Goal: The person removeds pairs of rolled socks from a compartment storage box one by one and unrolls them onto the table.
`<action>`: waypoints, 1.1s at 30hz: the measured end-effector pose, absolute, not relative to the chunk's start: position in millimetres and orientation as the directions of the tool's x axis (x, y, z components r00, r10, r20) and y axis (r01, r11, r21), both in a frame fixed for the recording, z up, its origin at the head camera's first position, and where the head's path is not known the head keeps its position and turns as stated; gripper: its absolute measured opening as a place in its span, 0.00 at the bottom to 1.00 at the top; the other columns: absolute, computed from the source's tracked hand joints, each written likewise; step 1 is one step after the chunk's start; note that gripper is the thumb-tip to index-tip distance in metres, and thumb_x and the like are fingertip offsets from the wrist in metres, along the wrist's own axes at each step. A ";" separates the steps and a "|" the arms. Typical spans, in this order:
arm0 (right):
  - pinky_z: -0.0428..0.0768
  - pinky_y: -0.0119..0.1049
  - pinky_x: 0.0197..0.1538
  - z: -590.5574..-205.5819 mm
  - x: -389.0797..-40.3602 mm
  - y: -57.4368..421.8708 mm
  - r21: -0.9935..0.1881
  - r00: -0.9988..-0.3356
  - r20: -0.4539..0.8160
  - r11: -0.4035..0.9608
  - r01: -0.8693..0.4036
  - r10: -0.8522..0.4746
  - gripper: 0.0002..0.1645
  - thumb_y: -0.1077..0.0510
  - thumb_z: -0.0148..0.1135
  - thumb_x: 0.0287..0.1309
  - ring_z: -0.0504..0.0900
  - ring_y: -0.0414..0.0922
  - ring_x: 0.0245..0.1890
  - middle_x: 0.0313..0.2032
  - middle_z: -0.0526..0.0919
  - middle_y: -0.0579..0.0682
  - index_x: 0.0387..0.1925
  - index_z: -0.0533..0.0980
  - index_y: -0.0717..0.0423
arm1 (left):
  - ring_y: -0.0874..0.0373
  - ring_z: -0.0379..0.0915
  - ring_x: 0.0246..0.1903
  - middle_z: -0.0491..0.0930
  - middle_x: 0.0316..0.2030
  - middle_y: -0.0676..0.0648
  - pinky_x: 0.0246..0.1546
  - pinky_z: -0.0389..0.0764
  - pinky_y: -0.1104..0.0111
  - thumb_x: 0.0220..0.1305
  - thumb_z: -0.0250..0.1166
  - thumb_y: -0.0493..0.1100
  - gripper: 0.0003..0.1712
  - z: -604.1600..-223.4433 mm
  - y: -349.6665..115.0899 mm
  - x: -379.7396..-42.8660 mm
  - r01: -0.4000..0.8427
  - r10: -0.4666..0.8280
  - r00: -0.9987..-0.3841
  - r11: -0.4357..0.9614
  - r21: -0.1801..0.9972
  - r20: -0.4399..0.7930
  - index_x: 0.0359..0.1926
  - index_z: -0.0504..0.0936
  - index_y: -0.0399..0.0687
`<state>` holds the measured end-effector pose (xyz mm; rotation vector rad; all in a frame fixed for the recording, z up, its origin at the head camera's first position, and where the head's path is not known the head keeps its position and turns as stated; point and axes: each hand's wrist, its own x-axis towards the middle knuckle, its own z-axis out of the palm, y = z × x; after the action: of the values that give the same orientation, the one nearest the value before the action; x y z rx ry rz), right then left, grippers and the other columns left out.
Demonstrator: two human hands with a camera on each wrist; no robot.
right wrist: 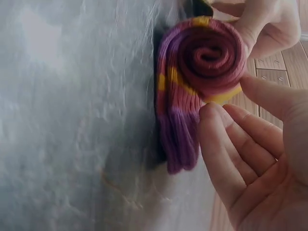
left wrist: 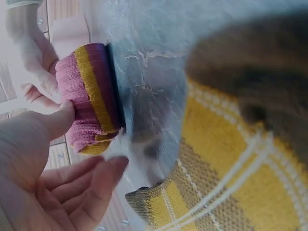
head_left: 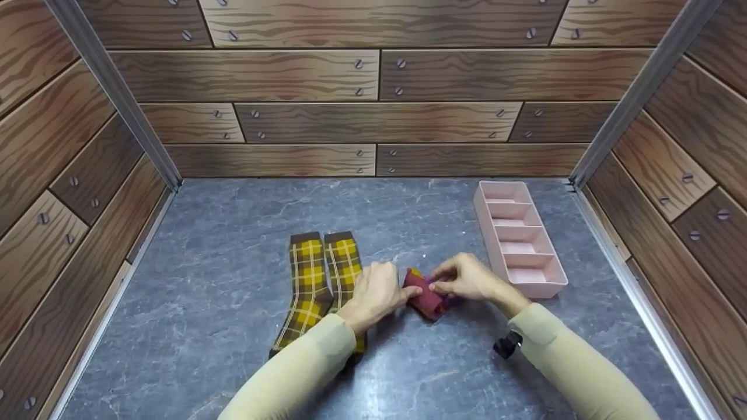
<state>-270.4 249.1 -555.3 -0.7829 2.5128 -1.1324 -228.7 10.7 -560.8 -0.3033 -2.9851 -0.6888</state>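
A maroon pair of socks with purple and mustard bands [head_left: 428, 301] is rolled up, its spiral end facing the right wrist view. Loose purple cuffs [right wrist: 180, 137] trail from the roll along the tabletop. My left hand [head_left: 376, 290] touches the roll with its thumb, its other fingers bent loosely and apart from it in the left wrist view. Across from it, my right hand [head_left: 467, 277] holds the roll lightly, thumb against the roll and index fingertip by the cuffs. Yellow-and-brown plaid socks [head_left: 307, 274] lie flat beside my left hand, partly covered by that forearm.
A pink tray with several compartments [head_left: 548, 290] stands right of my right hand. The grey marbled tabletop [head_left: 233, 221] is bounded by wood-patterned walls [head_left: 303, 160] at the back and sides. A small black object [head_left: 506, 345] sits at my right cuff.
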 end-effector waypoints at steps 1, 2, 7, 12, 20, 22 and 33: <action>0.87 0.36 0.28 -555.5 -269.3 248.5 -0.773 -0.818 -0.035 0.535 -0.342 -0.574 0.11 0.58 0.77 0.62 0.88 0.46 0.25 0.33 0.92 0.50 0.43 0.90 0.61 | 0.53 0.83 0.24 0.87 0.26 0.48 0.25 0.82 0.61 0.54 0.77 0.72 0.28 -560.4 11.0 -228.2 0.196 0.169 -0.981 0.879 0.436 0.100 0.28 0.87 0.54; 0.88 0.38 0.27 -555.2 -268.1 247.9 -0.787 -0.823 -0.048 0.528 -0.318 -0.566 0.10 0.59 0.76 0.62 0.88 0.48 0.24 0.32 0.92 0.51 0.43 0.90 0.61 | 0.53 0.83 0.25 0.87 0.26 0.49 0.25 0.82 0.61 0.54 0.77 0.72 0.27 -560.1 11.3 -227.8 0.190 0.165 -0.982 0.875 0.446 0.096 0.28 0.88 0.55; 0.89 0.49 0.28 -555.2 -264.4 245.3 -0.804 -0.832 -0.068 0.524 -0.281 -0.550 0.10 0.61 0.77 0.61 0.88 0.55 0.22 0.32 0.92 0.54 0.41 0.90 0.63 | 0.57 0.81 0.23 0.86 0.23 0.51 0.25 0.83 0.65 0.57 0.79 0.63 0.20 -559.3 14.8 -224.3 0.188 0.169 -0.982 0.832 0.521 0.084 0.26 0.91 0.54; 0.88 0.46 0.25 -557.2 -262.1 244.0 -0.807 -0.843 -0.064 0.525 -0.271 -0.534 0.08 0.59 0.78 0.61 0.88 0.55 0.21 0.27 0.91 0.54 0.37 0.90 0.60 | 0.62 0.78 0.17 0.81 0.17 0.54 0.22 0.81 0.72 0.63 0.76 0.55 0.16 -559.4 19.5 -219.4 0.213 0.200 -0.976 0.791 0.574 0.088 0.28 0.91 0.49; 0.90 0.48 0.29 -556.5 -257.1 241.5 -0.849 -0.850 -0.097 0.489 -0.202 -0.519 0.03 0.66 0.74 0.62 0.90 0.58 0.25 0.28 0.91 0.57 0.36 0.89 0.64 | 0.65 0.74 0.13 0.79 0.18 0.54 0.11 0.76 0.74 0.66 0.72 0.65 0.26 -559.6 27.5 -210.2 0.230 0.273 -0.961 0.726 0.648 0.035 0.32 0.85 0.47; 0.90 0.46 0.29 -554.8 -256.8 242.0 -0.851 -0.838 -0.107 0.485 -0.202 -0.535 0.03 0.68 0.73 0.62 0.90 0.57 0.26 0.29 0.91 0.57 0.36 0.89 0.66 | 0.63 0.75 0.15 0.80 0.21 0.53 0.13 0.77 0.74 0.64 0.74 0.64 0.25 -559.9 29.3 -211.4 0.233 0.286 -0.958 0.738 0.633 0.019 0.35 0.85 0.46; 0.87 0.55 0.41 -558.5 -260.0 246.0 -0.565 -0.711 0.319 0.477 -0.674 -0.627 0.22 0.60 0.87 0.43 0.90 0.53 0.38 0.40 0.92 0.50 0.44 0.89 0.58 | 0.61 0.79 0.29 0.87 0.35 0.51 0.29 0.82 0.72 0.57 0.77 0.39 0.25 -559.7 18.7 -234.2 0.356 0.473 -0.881 0.696 0.624 -0.025 0.58 0.89 0.52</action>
<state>-260.0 246.0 -558.5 -1.2157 2.7576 -1.1038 -234.2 18.7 -559.7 -0.7553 -3.0599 -1.0610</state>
